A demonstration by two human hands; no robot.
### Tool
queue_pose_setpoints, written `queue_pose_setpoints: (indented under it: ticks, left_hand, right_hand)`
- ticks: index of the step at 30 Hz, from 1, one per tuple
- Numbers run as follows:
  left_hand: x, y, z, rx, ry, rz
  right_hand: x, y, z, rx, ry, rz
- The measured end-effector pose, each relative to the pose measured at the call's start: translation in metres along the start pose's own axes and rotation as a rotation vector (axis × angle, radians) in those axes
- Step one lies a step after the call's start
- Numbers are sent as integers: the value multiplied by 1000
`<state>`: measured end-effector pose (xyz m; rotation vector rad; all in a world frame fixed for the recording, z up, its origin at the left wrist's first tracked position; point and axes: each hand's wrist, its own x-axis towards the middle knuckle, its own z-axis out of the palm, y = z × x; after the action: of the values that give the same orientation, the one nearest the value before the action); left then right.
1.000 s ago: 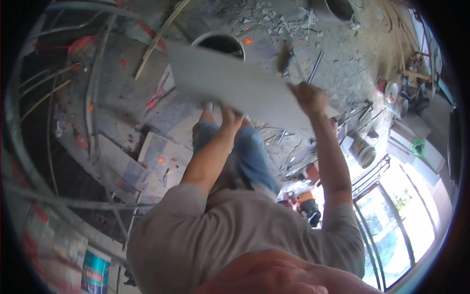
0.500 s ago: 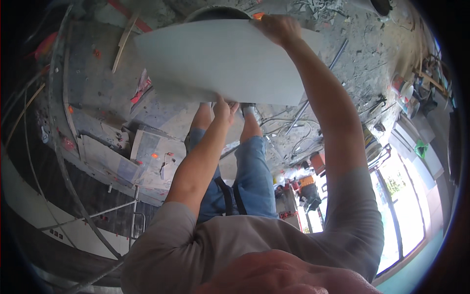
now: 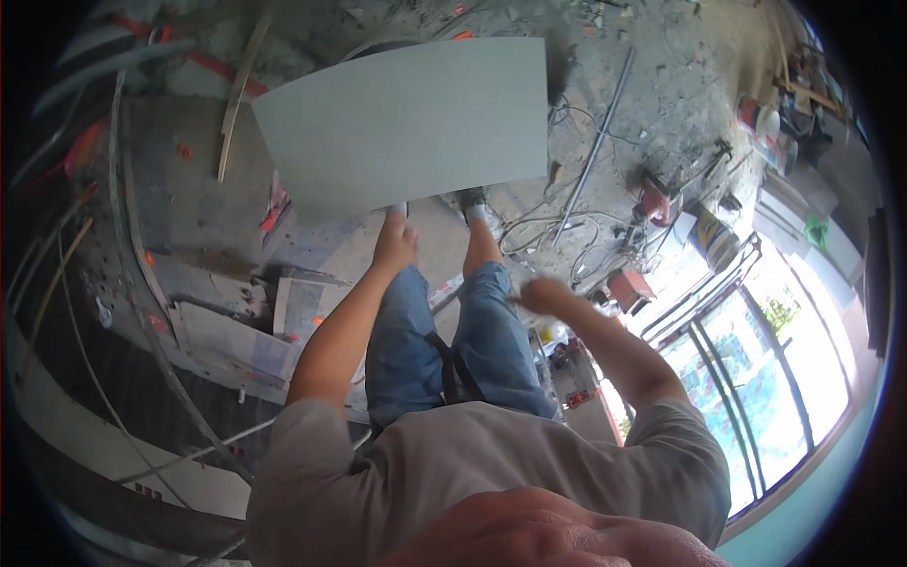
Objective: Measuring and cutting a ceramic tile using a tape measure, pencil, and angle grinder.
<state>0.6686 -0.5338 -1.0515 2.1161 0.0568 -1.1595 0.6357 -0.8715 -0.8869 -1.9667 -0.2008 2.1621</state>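
A large flat pale grey panel (image 3: 406,118) lies ahead of my feet, over a dark round-rimmed thing (image 3: 383,47) that it mostly covers. My left hand (image 3: 395,244) is just short of the panel's near edge, in front of my left shin; its fingers look loosely bent and apart, with nothing seen in them. Apart from the panel, my right hand (image 3: 545,298) is by my right knee. Its fingers are curled closed and somewhat blurred; what they hold, if anything, is too small to make out.
A long metal bar (image 3: 597,142) and loose cables (image 3: 539,227) lie on the debris-strewn floor to the right. A red power tool (image 3: 654,200) and a bucket (image 3: 715,241) stand farther right. Wooden strips (image 3: 236,113) lie at the left, with scaffold poles (image 3: 161,378) nearer.
Both hands have come off the panel. My right hand has dropped from its far edge toward my knee, and my left has drawn slightly back. The panel now lies a little farther left.
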Motion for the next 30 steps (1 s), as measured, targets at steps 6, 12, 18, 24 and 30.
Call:
queue_pose_setpoints:
  ticks: [6,12,18,24,30]
  left_hand:
    - [-114,75,-145,454,-701,-222]
    - [-202,83,-152,487,-1006,112]
    - [-164,128,-175,310,-1306,51]
    - [34,-86,-178,451,665,111]
    - [93,-144,-154,162,732,-326]
  right_hand:
    - [-85,-22,134,322,101,-236]
    - [-155,-35,117,429,138,-370]
    - [-199,-43,167,995,150,139]
    - [-55,0,285,1494,632,490]
    - [51,65,287,1386,949,359]
